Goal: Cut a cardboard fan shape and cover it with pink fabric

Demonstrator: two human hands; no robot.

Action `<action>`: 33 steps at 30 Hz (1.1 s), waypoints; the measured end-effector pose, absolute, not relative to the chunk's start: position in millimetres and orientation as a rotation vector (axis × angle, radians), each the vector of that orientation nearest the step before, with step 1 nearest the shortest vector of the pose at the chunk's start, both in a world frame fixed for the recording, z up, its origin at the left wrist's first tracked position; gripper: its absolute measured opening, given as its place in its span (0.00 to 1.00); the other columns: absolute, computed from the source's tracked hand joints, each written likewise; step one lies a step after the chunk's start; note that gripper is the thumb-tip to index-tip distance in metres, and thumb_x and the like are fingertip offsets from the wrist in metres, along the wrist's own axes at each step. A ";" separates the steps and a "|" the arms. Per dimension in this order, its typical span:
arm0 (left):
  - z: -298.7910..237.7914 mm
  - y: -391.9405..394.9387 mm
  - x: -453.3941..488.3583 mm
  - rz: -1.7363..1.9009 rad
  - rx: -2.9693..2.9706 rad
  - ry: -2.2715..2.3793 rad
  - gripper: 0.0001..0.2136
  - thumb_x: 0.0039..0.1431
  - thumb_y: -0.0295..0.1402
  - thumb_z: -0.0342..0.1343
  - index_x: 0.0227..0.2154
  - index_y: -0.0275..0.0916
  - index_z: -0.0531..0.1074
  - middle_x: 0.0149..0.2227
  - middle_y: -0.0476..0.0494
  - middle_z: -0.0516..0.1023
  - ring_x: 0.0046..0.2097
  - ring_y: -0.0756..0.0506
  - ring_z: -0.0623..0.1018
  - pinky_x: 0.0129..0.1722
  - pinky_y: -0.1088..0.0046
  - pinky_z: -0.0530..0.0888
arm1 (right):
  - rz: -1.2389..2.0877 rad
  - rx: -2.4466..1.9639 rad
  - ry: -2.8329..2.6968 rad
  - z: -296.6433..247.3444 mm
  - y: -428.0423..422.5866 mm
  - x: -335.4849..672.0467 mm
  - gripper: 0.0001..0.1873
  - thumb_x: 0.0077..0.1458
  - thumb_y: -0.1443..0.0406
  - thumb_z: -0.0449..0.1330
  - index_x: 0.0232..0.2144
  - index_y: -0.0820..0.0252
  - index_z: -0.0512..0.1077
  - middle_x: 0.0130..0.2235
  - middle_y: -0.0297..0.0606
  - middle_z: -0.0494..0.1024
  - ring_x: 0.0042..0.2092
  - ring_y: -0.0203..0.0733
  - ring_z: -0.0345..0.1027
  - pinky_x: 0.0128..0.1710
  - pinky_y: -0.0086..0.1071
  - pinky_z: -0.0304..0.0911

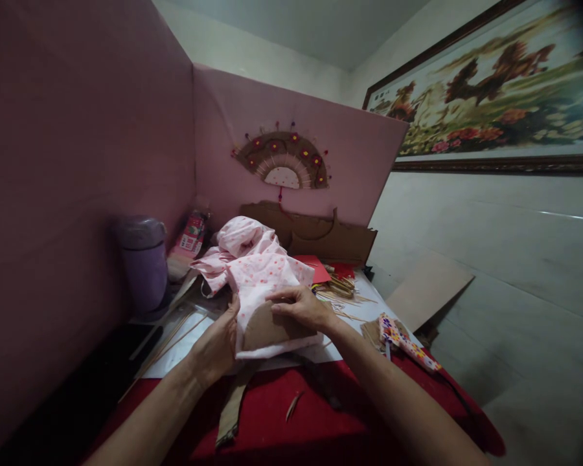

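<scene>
A pink-and-white dotted cloth (272,268) lies bunched at the back, and its front part is spread under a brown cardboard piece (267,331) with a curved upper edge. My left hand (218,343) is closed on the cloth's left edge beside the cardboard, its thumb on top and the other fingers mostly hidden. On the curved edge rests my right hand (304,307), two digits stretched to the left and slightly apart, touching cardboard and cloth. Whether it pinches any cloth cannot be made out.
A purple lidded cup (143,268) stands at the left. Behind are torn cardboard (315,236) and a decorated fan (284,158) on the pink panel. Red paper (313,267) and thin sticks (344,299) lie to the right, near a flower-patterned object (411,343). A cardboard strip (233,408) crosses the red tablecloth (267,427).
</scene>
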State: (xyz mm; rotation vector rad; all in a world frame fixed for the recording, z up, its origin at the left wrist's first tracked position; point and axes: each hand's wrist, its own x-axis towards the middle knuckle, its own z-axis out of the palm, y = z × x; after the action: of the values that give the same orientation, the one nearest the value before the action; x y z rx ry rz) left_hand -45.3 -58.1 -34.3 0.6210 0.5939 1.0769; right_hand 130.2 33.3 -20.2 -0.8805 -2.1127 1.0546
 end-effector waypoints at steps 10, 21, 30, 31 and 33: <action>-55.8 -46.2 -49.8 1.258 0.865 1.048 0.18 0.31 0.30 0.69 0.31 0.32 0.77 0.27 0.43 0.79 0.30 0.45 0.76 0.31 0.73 0.70 | 0.387 -0.940 -2.092 -8.1 17.2 150.1 0.09 0.52 0.64 0.59 0.33 0.60 0.78 0.36 0.41 0.79 0.38 0.41 0.70 0.39 0.33 0.63; -46.7 -43.6 -58.8 1.218 0.957 1.183 0.14 0.34 0.29 0.67 0.29 0.34 0.78 0.27 0.44 0.80 0.30 0.46 0.76 0.30 0.74 0.70 | 1.131 -1.427 -1.454 -55.6 -2.3 205.8 0.17 0.46 0.52 0.59 0.28 0.60 0.66 0.25 0.33 0.71 0.23 0.34 0.66 0.16 0.24 0.59; -47.1 -43.7 -60.4 1.198 0.855 1.218 0.15 0.33 0.30 0.68 0.29 0.33 0.77 0.26 0.43 0.79 0.27 0.46 0.76 0.23 0.74 0.71 | 1.296 -1.433 -1.581 -49.8 1.4 195.4 0.18 0.41 0.54 0.65 0.19 0.62 0.66 0.17 0.27 0.64 0.17 0.26 0.50 0.15 0.22 0.40; -47.9 -43.4 -60.7 1.197 0.861 1.220 0.14 0.34 0.30 0.68 0.29 0.33 0.77 0.26 0.43 0.79 0.27 0.46 0.76 0.23 0.74 0.71 | 1.255 -1.449 -1.600 -50.7 2.7 195.1 0.19 0.42 0.55 0.64 0.17 0.62 0.64 0.16 0.26 0.61 0.16 0.26 0.49 0.15 0.22 0.40; -49.2 -43.0 -61.0 1.198 0.874 1.221 0.15 0.34 0.30 0.67 0.30 0.33 0.77 0.27 0.43 0.79 0.28 0.46 0.76 0.24 0.74 0.72 | 1.218 -1.458 -1.633 -52.3 3.4 195.5 0.20 0.42 0.54 0.64 0.15 0.61 0.62 0.15 0.26 0.59 0.16 0.26 0.48 0.15 0.23 0.40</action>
State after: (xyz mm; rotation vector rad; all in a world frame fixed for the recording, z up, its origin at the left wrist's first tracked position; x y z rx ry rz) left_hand -61.0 -43.0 -49.2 0.8736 1.2214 1.1978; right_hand 195.5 3.4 -52.3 -1.4584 -1.6334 1.2176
